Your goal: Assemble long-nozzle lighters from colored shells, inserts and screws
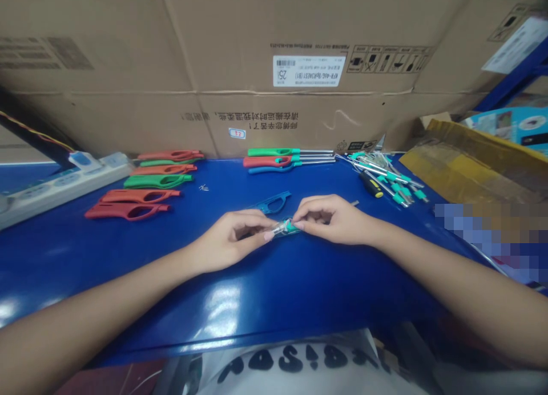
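Observation:
Between my two hands, low over the blue table, is a lighter insert (283, 228) with a clear body and a green part. My left hand (233, 238) pinches its left end between thumb and fingers. With thumb and forefinger, my right hand (336, 219) grips it at the green end. A thin metal piece shows just beyond the right hand's knuckles. Just behind my left fingers lies a blue lighter handle shell (274, 202), its left part hidden by that hand. Fingers cover much of the insert, so its exact form is unclear.
Red, orange and green handle shells (156, 181) lie at left beside a white power strip (68, 181). Three lighters (278, 160) with metal rods sit at the back. Right of them are several rod inserts (391, 178) and a screwdriver (370, 185). A cardboard box (240, 69) stands behind.

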The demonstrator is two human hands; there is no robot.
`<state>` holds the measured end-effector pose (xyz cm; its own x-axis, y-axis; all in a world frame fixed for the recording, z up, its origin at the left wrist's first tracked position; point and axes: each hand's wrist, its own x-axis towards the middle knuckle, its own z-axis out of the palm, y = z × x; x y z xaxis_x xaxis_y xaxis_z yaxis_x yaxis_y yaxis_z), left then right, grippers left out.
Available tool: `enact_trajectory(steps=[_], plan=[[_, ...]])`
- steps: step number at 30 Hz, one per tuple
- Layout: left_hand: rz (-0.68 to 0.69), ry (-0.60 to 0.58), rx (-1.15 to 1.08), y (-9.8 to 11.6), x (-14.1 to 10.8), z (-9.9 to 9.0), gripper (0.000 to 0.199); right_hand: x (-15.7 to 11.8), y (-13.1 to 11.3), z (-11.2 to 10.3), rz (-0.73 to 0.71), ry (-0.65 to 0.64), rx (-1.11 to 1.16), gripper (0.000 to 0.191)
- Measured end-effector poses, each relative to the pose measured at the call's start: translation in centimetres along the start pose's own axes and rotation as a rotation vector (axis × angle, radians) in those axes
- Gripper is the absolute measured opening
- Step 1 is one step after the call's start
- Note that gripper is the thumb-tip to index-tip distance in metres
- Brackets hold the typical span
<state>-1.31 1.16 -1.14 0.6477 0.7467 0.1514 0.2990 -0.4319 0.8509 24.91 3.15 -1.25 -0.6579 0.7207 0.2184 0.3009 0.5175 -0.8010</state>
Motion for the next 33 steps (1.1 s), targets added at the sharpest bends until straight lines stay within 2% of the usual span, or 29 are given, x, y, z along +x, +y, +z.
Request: enact_trajectory(steps=[3, 6, 10, 14, 17, 21, 33], plan=[[0.065, -0.034, 0.045, -0.2, 0.0, -0.2, 0.027, 0.1, -0.2, -0.2, 0.000, -0.028, 0.001, 0.020], [0.076, -0.035, 0.068, -0.3, 0.0, -0.3, 0.027, 0.1, -0.7, -0.7, -0.054, -0.013, -0.055, 0.020], [0.070, -0.026, 0.073, -0.5, -0.1, -0.3, 0.029, -0.2, -1.3, -2.5, -0.078, 0.005, -0.209, 0.021], [0.065, -0.017, 0.069, -0.7, 0.0, -0.2, 0.029, -0.6, -1.3, -4.9, -0.016, -0.157, -0.420, 0.013], [0.061, -0.023, 0.069, -0.7, 0.0, -0.2, 0.030, -0.6, -1.1, -5.9, 0.058, -0.286, -0.438, 0.016], [0.057, -0.027, 0.070, -0.8, 0.1, -0.2, 0.029, -0.5, -1.1, -5.8, 0.103, -0.328, -0.430, 0.017], [0.047, -0.040, 0.075, -0.5, 0.3, -0.2, 0.029, -0.6, -1.4, -4.5, 0.129, -0.265, -0.504, 0.008]])
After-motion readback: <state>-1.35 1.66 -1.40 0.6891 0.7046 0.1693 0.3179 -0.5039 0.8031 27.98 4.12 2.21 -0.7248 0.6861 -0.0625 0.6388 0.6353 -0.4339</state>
